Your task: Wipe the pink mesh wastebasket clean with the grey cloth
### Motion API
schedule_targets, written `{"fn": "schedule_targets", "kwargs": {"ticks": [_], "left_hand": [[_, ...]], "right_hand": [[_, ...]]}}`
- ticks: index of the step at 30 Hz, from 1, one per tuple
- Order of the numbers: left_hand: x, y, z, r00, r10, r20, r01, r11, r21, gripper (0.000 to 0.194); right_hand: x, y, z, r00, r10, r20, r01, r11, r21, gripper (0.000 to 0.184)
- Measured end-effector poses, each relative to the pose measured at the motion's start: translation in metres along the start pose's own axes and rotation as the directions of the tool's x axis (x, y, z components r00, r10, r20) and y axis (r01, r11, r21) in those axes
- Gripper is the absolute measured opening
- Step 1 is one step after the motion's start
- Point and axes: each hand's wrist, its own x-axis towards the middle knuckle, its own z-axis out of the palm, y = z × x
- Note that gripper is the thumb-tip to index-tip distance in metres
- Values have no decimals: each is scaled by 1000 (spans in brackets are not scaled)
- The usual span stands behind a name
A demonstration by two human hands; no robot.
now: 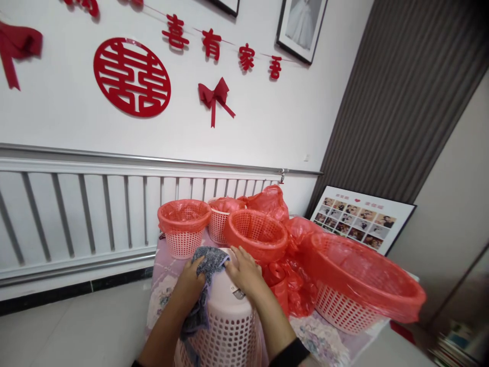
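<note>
A pale pink perforated plastic basket (229, 326) stands upside down at the front of the table, its solid base facing up. Over the left side of that base drapes a dark grey cloth (208, 261) with a lilac edge. My left hand (192, 280) is closed on the cloth, which hangs down the basket's side below it. My right hand (245, 271) grips the far right part of the base, fingers over its edge. Its thumb lies by the cloth's lilac edge. A small label (237, 291) shows beside my right wrist.
Behind stand a basket lined with a red plastic bag (184, 216), another lined basket (256, 232) and a white-pink basket (218, 227). At the right is a large lined basket (344, 306). Red plastic bags (300, 285) lie between. A radiator (114, 214) runs along the wall.
</note>
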Motion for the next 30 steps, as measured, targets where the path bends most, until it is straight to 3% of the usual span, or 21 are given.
{"fn": "schedule_targets", "kwargs": {"ticks": [6,11,15,20,26,30], "left_hand": [[-18,5,10,996,29,-81,-26,999,38,61],[-37,-5,26,988,6,-157,-7,1000,-3,65],[-50,-34,36,984,-20,-178,-4,991,-137,68],[-68,-81,54,967,-232,-106,201,948,-248,73],[-96,-137,69,913,-404,61,408,902,-143,73],[-94,-148,74,911,-411,29,411,903,-126,70]], "right_hand": [[33,6,-6,987,-111,113,117,992,-50,74],[48,4,-9,982,-88,170,107,989,-106,82],[44,3,-7,980,-129,149,147,982,-120,88],[42,7,-6,974,-162,158,181,977,-115,92],[42,5,-5,981,-137,137,155,979,-129,83],[40,5,-6,981,-144,131,161,979,-126,81]]}}
